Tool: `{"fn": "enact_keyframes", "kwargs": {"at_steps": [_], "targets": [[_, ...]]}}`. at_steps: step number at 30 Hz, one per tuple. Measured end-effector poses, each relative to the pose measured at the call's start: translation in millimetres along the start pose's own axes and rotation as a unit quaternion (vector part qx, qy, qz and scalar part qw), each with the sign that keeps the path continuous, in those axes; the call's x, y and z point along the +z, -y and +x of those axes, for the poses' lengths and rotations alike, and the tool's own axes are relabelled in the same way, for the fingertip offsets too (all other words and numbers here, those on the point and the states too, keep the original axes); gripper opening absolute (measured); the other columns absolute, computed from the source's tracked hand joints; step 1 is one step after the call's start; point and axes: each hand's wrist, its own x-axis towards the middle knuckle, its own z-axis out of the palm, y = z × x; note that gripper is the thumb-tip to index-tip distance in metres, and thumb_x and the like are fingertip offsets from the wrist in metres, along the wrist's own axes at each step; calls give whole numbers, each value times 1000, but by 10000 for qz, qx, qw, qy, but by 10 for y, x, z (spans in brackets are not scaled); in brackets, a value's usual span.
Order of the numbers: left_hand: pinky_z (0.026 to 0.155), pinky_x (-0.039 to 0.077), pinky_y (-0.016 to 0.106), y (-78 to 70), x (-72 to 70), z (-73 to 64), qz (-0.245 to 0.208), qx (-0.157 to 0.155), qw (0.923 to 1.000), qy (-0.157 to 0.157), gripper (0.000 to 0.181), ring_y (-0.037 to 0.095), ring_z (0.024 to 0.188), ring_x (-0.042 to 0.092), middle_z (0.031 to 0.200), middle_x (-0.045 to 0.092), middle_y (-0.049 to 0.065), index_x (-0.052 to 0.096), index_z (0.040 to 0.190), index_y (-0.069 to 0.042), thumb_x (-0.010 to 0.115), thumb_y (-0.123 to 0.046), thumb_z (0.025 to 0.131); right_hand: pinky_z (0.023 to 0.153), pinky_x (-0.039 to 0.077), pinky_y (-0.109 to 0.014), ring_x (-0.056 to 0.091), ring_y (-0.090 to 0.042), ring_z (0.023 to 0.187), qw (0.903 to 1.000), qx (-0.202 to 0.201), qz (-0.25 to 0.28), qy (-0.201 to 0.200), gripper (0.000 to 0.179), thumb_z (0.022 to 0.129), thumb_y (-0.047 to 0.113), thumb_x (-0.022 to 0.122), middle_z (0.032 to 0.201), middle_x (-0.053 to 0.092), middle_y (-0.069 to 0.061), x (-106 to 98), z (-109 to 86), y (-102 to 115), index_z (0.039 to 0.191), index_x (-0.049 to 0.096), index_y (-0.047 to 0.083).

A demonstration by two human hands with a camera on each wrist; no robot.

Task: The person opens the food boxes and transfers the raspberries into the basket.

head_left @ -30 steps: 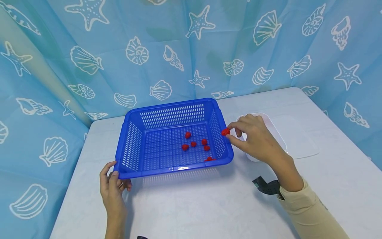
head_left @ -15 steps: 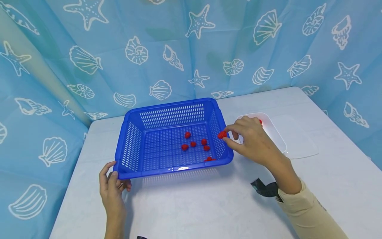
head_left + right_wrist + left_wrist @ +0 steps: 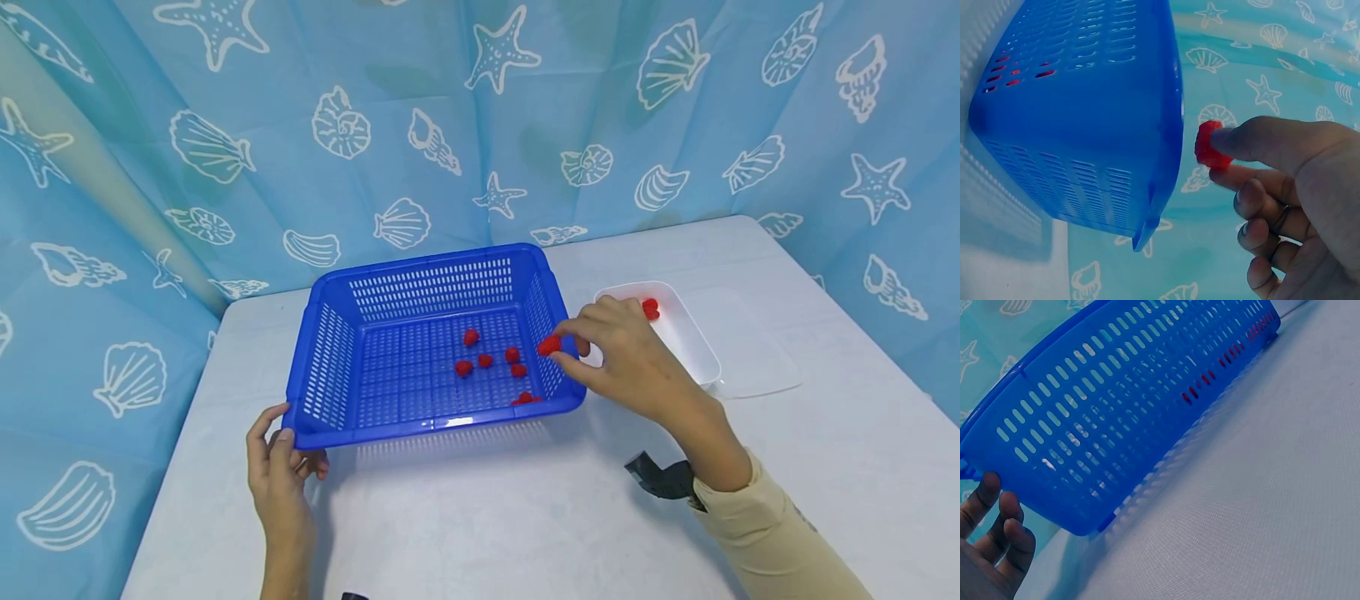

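My right hand [image 3: 630, 358] pinches a small bumpy red berry [image 3: 549, 345] between thumb and index finger, over the right rim of a blue plastic basket [image 3: 450, 423]. The right wrist view shows the same berry [image 3: 1210, 145] just beyond the basket's rim, the other fingers loosely bent below. At the basket's front left corner, my left hand [image 3: 281, 492] grips the rim. Its fingers [image 3: 1016, 540] show beside that corner in the left wrist view. Several more red berries [image 3: 464, 367] lie on the slotted bottom, mostly toward the right; the front wall partly hides some.
Right of the basket, a white container [image 3: 693, 350] holds red berries [image 3: 650, 309] and is partly covered by my right hand. A clear flat lid [image 3: 757, 350] lies beside it on the white table [image 3: 465, 533]. A blue seashell-print curtain [image 3: 450, 75] hangs behind.
My right hand has moved left with the berry, from the basket's right rim inward, uncovering red berries in the white container. The left hand keeps its grip on the corner.
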Motion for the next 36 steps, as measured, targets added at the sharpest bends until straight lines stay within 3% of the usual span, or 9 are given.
{"fn": "enact_keyframes", "kwargs": {"at_steps": [10,19,26,36], "targets": [[46,42,27,11,-3,2,-50,40,10000,22,36,21,56,52,91,52,11,43,133,-18,40,-28,98,78,31,-35,43,-10,81,9996,-177,135,-162,20,77,23,74,70,47,8,-83,-13,-84,95,69,14],[46,42,26,-13,-4,-4,-191,16,9998,58,35,20,55,52,91,51,11,44,132,-20,41,-28,98,74,28,-37,43,-11,79,9989,35,3,-462,19,78,18,73,68,49,6,-190,-2,-292,95,68,14],[45,41,26,-9,-9,11,-420,36,9991,89,36,20,54,51,90,51,11,42,133,-14,41,-24,98,72,27,-37,43,-15,79,9971,511,-127,-550,16,81,17,69,68,49,4,-225,-13,-504,95,69,10],[45,41,26,-15,-4,-7,-341,67,9994,80,34,20,54,52,89,51,11,44,131,-17,41,-25,98,71,27,-38,43,-19,81,9915,1211,-185,-431,19,82,20,68,70,50,-2,-153,-29,-764,97,68,8]]}}
